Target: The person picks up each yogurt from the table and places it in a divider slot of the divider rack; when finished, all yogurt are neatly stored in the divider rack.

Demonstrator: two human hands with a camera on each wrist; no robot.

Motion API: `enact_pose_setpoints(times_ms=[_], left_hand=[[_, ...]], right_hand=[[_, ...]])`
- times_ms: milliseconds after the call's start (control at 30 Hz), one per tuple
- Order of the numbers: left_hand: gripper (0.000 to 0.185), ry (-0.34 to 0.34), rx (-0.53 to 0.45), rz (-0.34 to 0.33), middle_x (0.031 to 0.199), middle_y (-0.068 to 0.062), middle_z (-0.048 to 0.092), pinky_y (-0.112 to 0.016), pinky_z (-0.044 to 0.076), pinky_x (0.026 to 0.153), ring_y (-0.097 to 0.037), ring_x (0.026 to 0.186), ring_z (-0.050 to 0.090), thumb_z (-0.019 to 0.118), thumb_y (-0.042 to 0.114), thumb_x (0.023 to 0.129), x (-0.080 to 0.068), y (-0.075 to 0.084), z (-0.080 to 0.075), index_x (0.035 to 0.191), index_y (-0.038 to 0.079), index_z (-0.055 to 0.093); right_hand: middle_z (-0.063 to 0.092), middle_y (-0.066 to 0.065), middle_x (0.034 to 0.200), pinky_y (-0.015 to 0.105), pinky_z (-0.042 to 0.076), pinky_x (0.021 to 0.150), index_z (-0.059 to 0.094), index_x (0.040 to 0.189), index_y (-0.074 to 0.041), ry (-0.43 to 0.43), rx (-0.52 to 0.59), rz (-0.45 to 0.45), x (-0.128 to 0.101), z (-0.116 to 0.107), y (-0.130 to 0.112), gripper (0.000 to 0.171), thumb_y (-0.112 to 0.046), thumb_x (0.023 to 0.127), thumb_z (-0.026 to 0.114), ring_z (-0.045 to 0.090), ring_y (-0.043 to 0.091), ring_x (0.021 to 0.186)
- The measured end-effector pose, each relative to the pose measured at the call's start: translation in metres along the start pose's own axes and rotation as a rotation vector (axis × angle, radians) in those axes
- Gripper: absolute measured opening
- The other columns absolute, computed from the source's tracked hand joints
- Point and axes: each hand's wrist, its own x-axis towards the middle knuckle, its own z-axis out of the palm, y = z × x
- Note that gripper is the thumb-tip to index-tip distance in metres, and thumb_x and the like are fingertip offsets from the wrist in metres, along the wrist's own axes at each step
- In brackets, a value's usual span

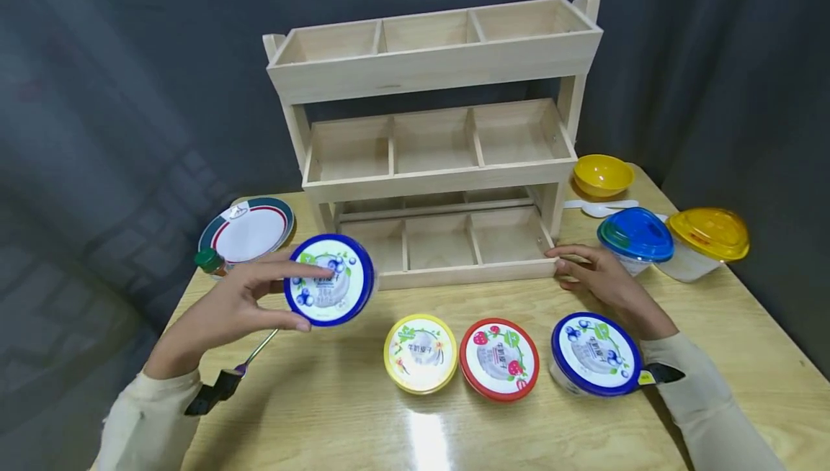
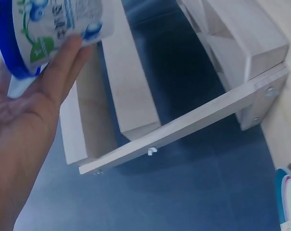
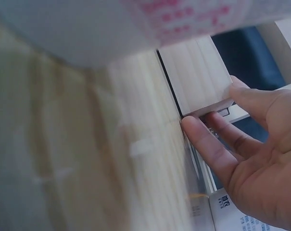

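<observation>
Showing a blue-rimmed tub (image 1: 329, 280) with a white lid printed with blueberries and green leaves, held up in the left hand (image 1: 228, 307). Lying in a row on the glossy pale-wood table (image 1: 583, 428): a yellow-rimmed tub (image 1: 420, 353), a red-rimmed tub (image 1: 499, 359) bearing strawberries, and a second blue-rimmed tub (image 1: 595, 353) with blueberries. Standing behind, a plain light-wood rack (image 1: 441, 168). Sitting to one side, a white plate (image 1: 248, 230) ringed in red and dark green, and a green-capped bottle (image 1: 210, 262). Sitting to the other, a yellow bowl (image 1: 603, 174), a white spoon (image 1: 599, 207), a blue-lidded clear container (image 1: 635, 238) and a yellow-lidded one (image 1: 707, 240). Wearing cream sleeves (image 1: 703, 399). Hanging behind, a dark grey backdrop (image 1: 130, 82).
</observation>
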Motion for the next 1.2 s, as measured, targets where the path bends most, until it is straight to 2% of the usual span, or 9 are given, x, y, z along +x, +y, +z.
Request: enact_pose_setpoints(times_ms=[67, 133, 333, 433, 600, 733, 833, 1000, 1200], left_hand=[[0.062, 0.05, 0.025, 0.02, 0.134, -0.008, 0.061, -0.024, 0.061, 0.088, -0.013, 0.113, 0.064, 0.091, -0.008, 0.082, 0.009, 0.003, -0.003, 0.139, 0.009, 0.075], [0.062, 0.092, 0.041, 0.039, 0.137, -0.012, 0.058, -0.023, 0.061, 0.088, -0.013, 0.113, 0.065, 0.091, -0.008, 0.082, 0.017, 0.007, -0.006, 0.139, 0.008, 0.075], [0.06, 0.136, 0.017, 0.102, 0.153, -0.02, 0.051, -0.023, 0.058, 0.096, -0.022, 0.121, 0.06, 0.088, -0.011, 0.084, 0.041, 0.017, -0.011, 0.14, 0.002, 0.072], [0.06, 0.169, 0.031, 0.094, 0.157, -0.017, 0.051, -0.022, 0.059, 0.094, -0.023, 0.12, 0.059, 0.089, -0.011, 0.083, 0.051, 0.019, -0.015, 0.14, 0.003, 0.073], [0.061, 0.266, 0.041, 0.072, 0.162, -0.017, 0.048, -0.021, 0.058, 0.093, -0.018, 0.12, 0.064, 0.086, -0.014, 0.085, 0.067, 0.015, -0.022, 0.141, 0.002, 0.071], [0.062, 0.363, 0.018, 0.108, 0.164, -0.015, 0.045, -0.021, 0.057, 0.096, -0.021, 0.124, 0.064, 0.081, -0.021, 0.086, 0.083, 0.007, -0.027, 0.144, -0.002, 0.068], [0.062, 0.42, -0.007, 0.129, 0.164, -0.011, 0.043, -0.023, 0.055, 0.102, -0.025, 0.135, 0.058, 0.078, -0.022, 0.088, 0.096, 0.001, -0.031, 0.145, -0.001, 0.067], [0.058, 0.465, 0.004, 0.102, 0.164, -0.008, 0.04, -0.028, 0.053, 0.107, -0.031, 0.144, 0.05, 0.081, -0.011, 0.092, 0.112, -0.009, -0.035, 0.146, 0.003, 0.068], [0.053, 0.521, 0.028, 0.005, 0.159, -0.006, 0.039, -0.03, 0.052, 0.107, -0.029, 0.141, 0.054, 0.084, 0.001, 0.095, 0.122, -0.016, -0.035, 0.146, 0.008, 0.07]], right_hand=[[0.047, 0.032, 0.157, 0.035, 0.063, 0.09, 0.058, 0.15, 0.004, 0.001, 0.008, -0.002, -0.001, 0.001, 0.002, 0.041, -0.013, 0.114, 0.059, 0.063, 0.044, 0.126], [0.047, 0.032, 0.156, 0.036, 0.063, 0.091, 0.058, 0.15, 0.005, -0.001, 0.008, -0.002, -0.002, 0.001, 0.004, 0.041, -0.013, 0.114, 0.059, 0.063, 0.044, 0.126], [0.048, 0.032, 0.156, 0.037, 0.063, 0.091, 0.059, 0.15, 0.005, 0.009, -0.011, -0.005, -0.003, 0.003, 0.006, 0.04, -0.013, 0.114, 0.058, 0.064, 0.043, 0.124], [0.048, 0.033, 0.157, 0.038, 0.064, 0.091, 0.059, 0.15, 0.005, 0.017, -0.014, -0.008, -0.003, 0.004, 0.005, 0.04, -0.013, 0.114, 0.058, 0.064, 0.045, 0.124], [0.048, 0.032, 0.157, 0.037, 0.063, 0.091, 0.059, 0.15, 0.004, 0.02, -0.01, 0.005, -0.003, 0.003, 0.003, 0.04, -0.013, 0.114, 0.058, 0.064, 0.045, 0.125], [0.05, 0.033, 0.155, 0.038, 0.063, 0.091, 0.059, 0.151, 0.005, 0.02, -0.007, 0.008, -0.001, 0.004, 0.004, 0.04, -0.011, 0.114, 0.058, 0.065, 0.045, 0.125], [0.051, 0.034, 0.154, 0.039, 0.064, 0.09, 0.059, 0.15, 0.006, 0.024, -0.011, -0.007, -0.001, 0.004, 0.005, 0.039, -0.009, 0.113, 0.058, 0.066, 0.046, 0.123], [0.051, 0.034, 0.154, 0.04, 0.064, 0.089, 0.059, 0.15, 0.006, 0.024, -0.019, -0.023, 0.0, 0.004, 0.004, 0.039, -0.007, 0.113, 0.058, 0.066, 0.047, 0.123], [0.052, 0.034, 0.153, 0.038, 0.064, 0.088, 0.06, 0.149, 0.006, 0.029, -0.024, -0.038, 0.001, 0.003, 0.003, 0.039, -0.007, 0.113, 0.059, 0.067, 0.048, 0.123]])
